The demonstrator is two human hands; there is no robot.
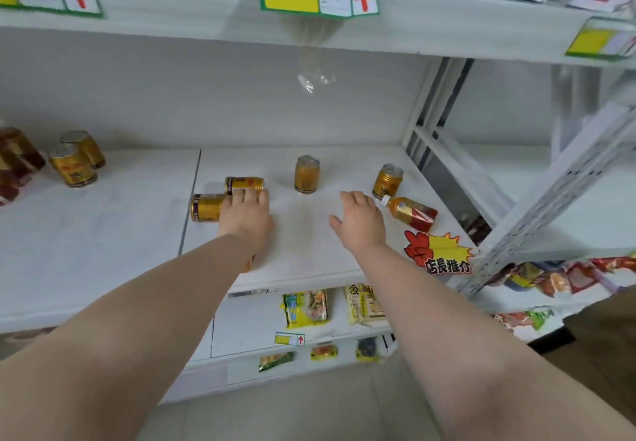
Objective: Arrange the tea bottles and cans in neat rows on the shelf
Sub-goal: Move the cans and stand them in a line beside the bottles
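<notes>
Two gold cans lie on their sides on the white shelf [309, 255]: one [204, 207] partly under my left hand [246, 217], the other [242, 184] just behind its fingertips. Whether the fingers grip a can is hidden. Two gold cans stand upright, one at the centre back [307, 174] and one at the right [388, 182]. A tea bottle [411, 213] with a white cap lies on its side right of my right hand [358, 222], which hovers open, fingers spread, holding nothing. Something orange [248, 264] peeks out under my left wrist.
At the far left stand two gold cans [77, 162] and dark tea bottles [15, 162]. A red and yellow promo sticker [437, 251] sits at the shelf's right front. A metal upright [550, 193] slants at the right. Snack packets [306, 306] fill the shelf below.
</notes>
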